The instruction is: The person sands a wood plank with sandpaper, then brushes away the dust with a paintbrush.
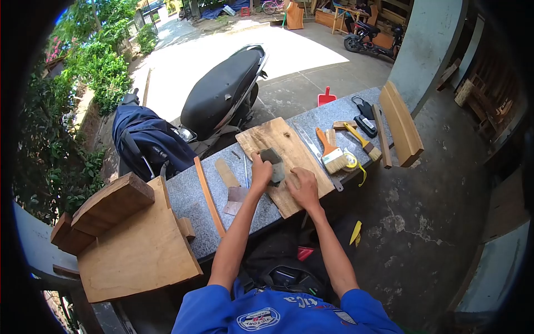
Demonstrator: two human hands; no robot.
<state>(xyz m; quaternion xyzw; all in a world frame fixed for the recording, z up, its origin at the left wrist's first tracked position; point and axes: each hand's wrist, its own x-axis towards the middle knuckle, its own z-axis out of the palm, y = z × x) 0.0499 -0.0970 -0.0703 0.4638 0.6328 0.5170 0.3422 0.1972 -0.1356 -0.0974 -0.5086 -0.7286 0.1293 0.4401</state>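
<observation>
A wooden board (297, 150) with a dark knot lies at a slant across the stone-topped bench. On it is a dark grey-green sheet that looks like sandpaper (272, 158), pinched at its left side by my left hand (260, 172). My right hand (303, 187) rests on the board just right of the sheet, fingers bent and somewhat apart, with nothing visible in them. Left of the board lie a brownish sheet (235, 199), a tan strip (226, 172) and a thin wooden stick (209, 196).
Right of the board lie a metal ruler (309, 142), two paintbrushes (329, 146) (361, 139) and a yellow tape measure (350, 160). Wooden pieces (401, 125) stand at the right end; a large panel (139, 245) and thick block (114, 205) sit left. A motorbike (222, 86) stands behind.
</observation>
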